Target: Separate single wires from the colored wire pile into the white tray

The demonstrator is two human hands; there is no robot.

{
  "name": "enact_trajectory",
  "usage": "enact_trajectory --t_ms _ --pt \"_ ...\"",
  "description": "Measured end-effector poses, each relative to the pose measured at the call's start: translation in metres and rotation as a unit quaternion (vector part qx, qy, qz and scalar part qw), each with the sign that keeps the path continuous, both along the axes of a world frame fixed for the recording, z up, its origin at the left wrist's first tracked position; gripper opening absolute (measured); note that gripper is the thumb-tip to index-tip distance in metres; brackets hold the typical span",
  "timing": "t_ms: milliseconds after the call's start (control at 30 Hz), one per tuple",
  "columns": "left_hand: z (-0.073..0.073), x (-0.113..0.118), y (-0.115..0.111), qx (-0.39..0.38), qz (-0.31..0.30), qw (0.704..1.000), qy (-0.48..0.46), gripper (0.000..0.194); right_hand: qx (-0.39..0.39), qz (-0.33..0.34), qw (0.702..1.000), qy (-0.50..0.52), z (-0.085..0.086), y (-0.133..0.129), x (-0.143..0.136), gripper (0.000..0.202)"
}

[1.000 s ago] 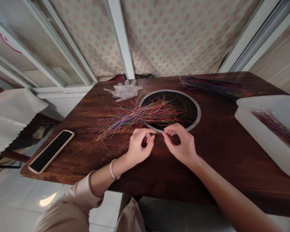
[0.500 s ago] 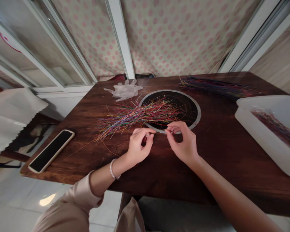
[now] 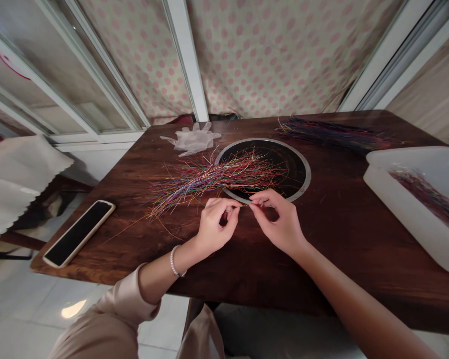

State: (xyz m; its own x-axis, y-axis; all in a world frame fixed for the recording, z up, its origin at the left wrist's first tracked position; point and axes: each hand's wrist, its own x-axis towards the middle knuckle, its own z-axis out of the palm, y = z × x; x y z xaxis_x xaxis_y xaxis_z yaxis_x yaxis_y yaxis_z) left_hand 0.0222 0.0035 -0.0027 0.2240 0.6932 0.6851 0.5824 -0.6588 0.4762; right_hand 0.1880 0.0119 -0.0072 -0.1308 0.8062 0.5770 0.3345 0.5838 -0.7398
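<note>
A thin wire runs between my two hands, just in front of the round black plate. My left hand pinches it between thumb and fingertips. Close by on the right, my right hand is closed in a pinch at the wire's other side. Beyond them lies a loose bundle of thin multicoloured wires, spread from the wooden table onto the round black plate with its grey rim. Strands of the bundle pass close behind my left hand.
A phone lies at the table's left edge. Clear plastic gloves are at the back. A darker wire bundle lies at back right, beside a white tub containing more wires. The dark wooden table spans the view.
My right hand has moved slightly left, bringing its fingertips nearer to my left hand. The left hand stays almost in place, its thumb and fingertips closer together. The wire bundle lies unchanged.
</note>
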Motion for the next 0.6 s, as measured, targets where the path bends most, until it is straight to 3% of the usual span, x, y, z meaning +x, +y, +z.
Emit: enact_trajectory --t_ms 200,600 --pt "-0.0006 0.0005 0.0009 0.004 -0.003 1.0 -0.005 0.009 -0.025 0.031 0.999 0.01 0.0053 0.0019 0.001 0.011" --pt "-0.0005 0.0001 0.001 -0.002 -0.007 1.0 0.001 0.008 -0.023 0.015 1.0 -0.01 0.002 0.0006 0.0015 0.009"
